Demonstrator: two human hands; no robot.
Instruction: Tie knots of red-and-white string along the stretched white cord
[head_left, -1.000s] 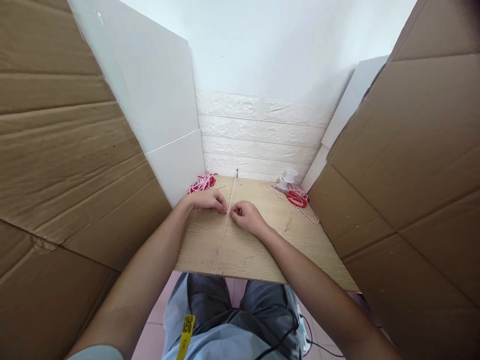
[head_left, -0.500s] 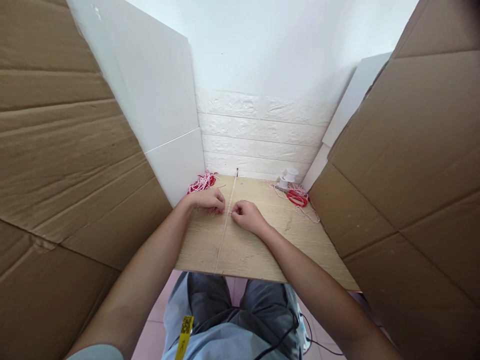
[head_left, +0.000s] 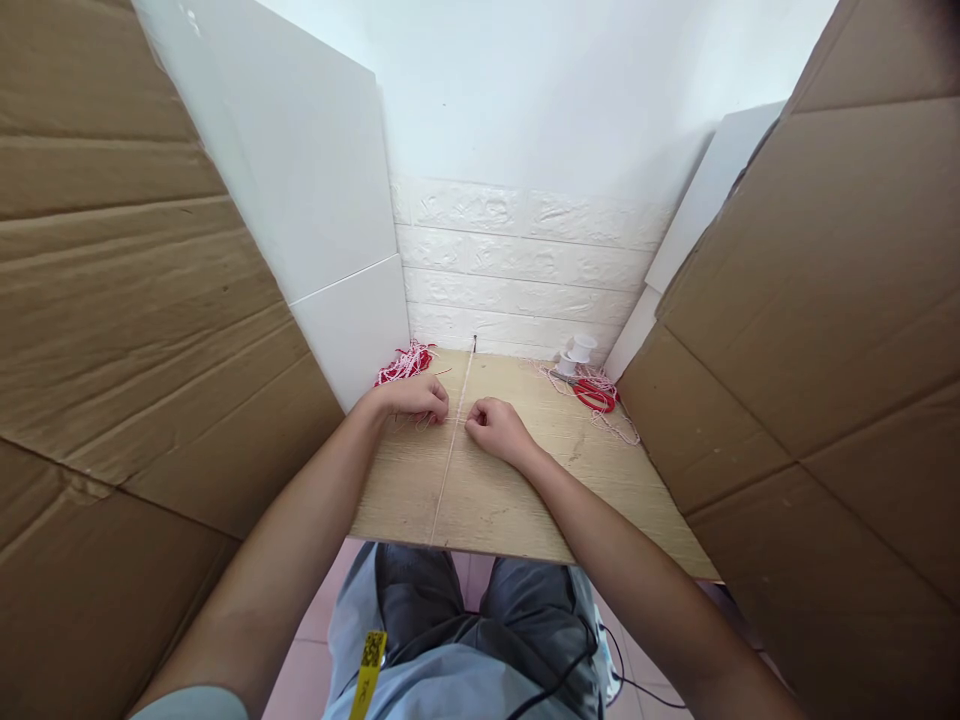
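The left forearm (head_left: 292, 540) and right forearm (head_left: 637, 550) slanted inward, bringing the hands near each other but apart. The left hand (head_left: 420, 396) bent inward at the wrist (head_left: 381, 402), back upward, fingers (head_left: 438, 398) curled in a pinch. The right hand (head_left: 498, 428) faced it, likewise pinched, fingers folded.

White brick-patterned wall (head_left: 517, 262); wooden table (head_left: 510, 515); pinkish tiled floor (head_left: 304, 668).
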